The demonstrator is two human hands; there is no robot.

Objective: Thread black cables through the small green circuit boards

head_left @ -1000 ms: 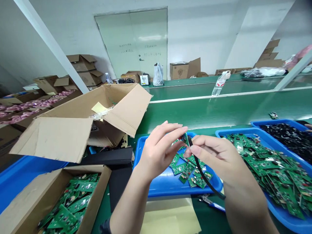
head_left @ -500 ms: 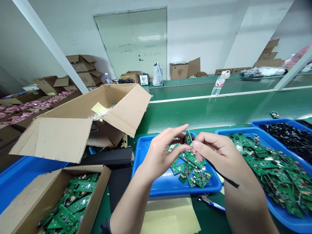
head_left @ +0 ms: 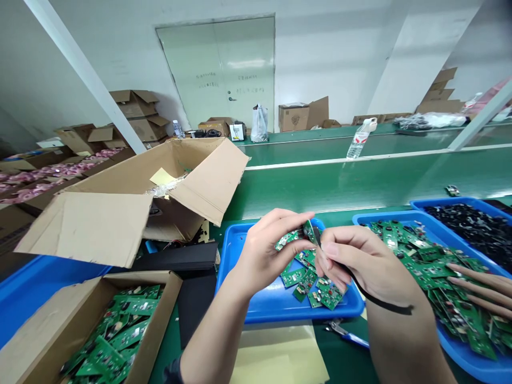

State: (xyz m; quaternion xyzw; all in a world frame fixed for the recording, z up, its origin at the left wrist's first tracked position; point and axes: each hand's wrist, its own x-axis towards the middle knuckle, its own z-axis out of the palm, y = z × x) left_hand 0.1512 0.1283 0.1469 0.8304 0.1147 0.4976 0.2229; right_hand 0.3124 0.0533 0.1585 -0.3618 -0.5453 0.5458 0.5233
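In the head view, my left hand [head_left: 270,248] pinches a small green circuit board [head_left: 308,230] by its edges, thumb below and fingers above. The board is tilted, with its face partly hidden by my fingers. My right hand [head_left: 352,250] is closed on a thin black strip [head_left: 376,304]; one end meets the board's right edge, and the rest trails back over my wrist. Below both hands is a blue tray [head_left: 264,309] with several loose circuit boards [head_left: 326,293] in it.
At right, another person's hand [head_left: 484,285] rests over a blue tray [head_left: 362,217] heaped with boards. Beyond it, a tray holds small black parts [head_left: 468,224]. Blue-handled pliers [head_left: 347,333] lie in front. Cardboard boxes [head_left: 168,288] stand at left; a water bottle [head_left: 361,138] stands behind.
My right fingers have brought the black strip against the board's edge, and its tail has swung further across my wrist. Another person's hand has come in from the right over the boards.
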